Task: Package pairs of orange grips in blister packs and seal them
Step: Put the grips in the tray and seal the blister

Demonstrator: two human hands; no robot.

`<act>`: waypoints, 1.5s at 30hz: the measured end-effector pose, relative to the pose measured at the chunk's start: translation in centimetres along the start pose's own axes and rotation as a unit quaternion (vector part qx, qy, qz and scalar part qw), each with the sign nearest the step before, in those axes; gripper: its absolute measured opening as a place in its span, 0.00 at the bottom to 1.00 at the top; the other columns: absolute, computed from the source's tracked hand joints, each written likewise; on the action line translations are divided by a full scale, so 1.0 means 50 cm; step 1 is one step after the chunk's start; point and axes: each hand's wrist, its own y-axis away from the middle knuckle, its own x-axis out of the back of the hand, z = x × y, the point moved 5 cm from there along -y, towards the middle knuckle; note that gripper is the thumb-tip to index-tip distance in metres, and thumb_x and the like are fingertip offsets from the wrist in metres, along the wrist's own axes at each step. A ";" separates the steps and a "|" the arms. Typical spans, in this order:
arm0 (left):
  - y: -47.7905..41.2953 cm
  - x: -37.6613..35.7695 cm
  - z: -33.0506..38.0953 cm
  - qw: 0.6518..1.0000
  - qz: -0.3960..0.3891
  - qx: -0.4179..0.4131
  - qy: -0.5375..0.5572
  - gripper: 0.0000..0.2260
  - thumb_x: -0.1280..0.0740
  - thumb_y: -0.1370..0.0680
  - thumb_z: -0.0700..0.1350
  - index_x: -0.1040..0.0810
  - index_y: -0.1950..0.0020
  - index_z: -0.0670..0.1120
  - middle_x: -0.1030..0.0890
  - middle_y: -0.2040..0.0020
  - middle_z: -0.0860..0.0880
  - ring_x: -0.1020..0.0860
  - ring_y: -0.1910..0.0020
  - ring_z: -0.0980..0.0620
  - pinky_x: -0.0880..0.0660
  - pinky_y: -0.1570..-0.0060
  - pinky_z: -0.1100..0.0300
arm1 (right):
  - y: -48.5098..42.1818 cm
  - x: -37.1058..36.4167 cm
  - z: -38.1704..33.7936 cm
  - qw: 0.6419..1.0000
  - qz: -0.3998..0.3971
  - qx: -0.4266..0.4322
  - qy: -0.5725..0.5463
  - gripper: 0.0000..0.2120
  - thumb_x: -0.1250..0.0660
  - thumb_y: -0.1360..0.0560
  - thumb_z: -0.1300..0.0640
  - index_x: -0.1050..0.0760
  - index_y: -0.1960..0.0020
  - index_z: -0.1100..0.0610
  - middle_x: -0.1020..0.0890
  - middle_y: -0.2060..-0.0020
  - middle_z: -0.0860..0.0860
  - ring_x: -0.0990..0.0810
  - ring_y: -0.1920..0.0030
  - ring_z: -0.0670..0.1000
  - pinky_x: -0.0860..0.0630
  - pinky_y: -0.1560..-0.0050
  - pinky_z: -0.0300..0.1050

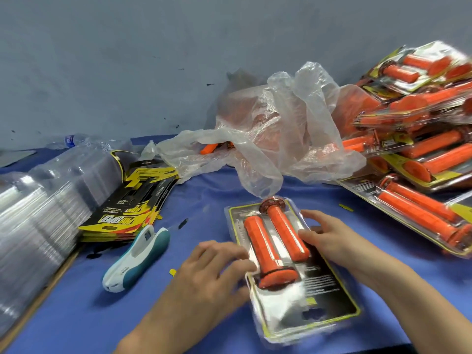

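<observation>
Orange grips lie paired inside a blister pack, flat on the tabletop right of the stapler. I see the left hand and right hand, open-fingered, pressing its sides, probably to snap it closed.

The top card in the stack of black-and-yellow backing cards reads, upside down from here, "PROTAPER" in a yellow banner with "SYNERGY" in small white letters beside it, while the white print on the blister pack is too blurred to read.
</observation>
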 end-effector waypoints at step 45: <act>0.030 -0.006 -0.132 0.980 -0.062 0.172 -0.083 0.16 0.43 0.20 0.56 0.21 0.55 0.49 0.23 0.56 0.53 0.23 0.58 0.50 0.32 0.56 0.60 | 0.123 -0.006 -0.030 0.685 0.243 0.422 0.542 0.05 0.34 0.24 0.54 0.25 0.58 0.50 0.26 0.63 0.46 0.25 0.63 0.53 0.30 0.56 0.48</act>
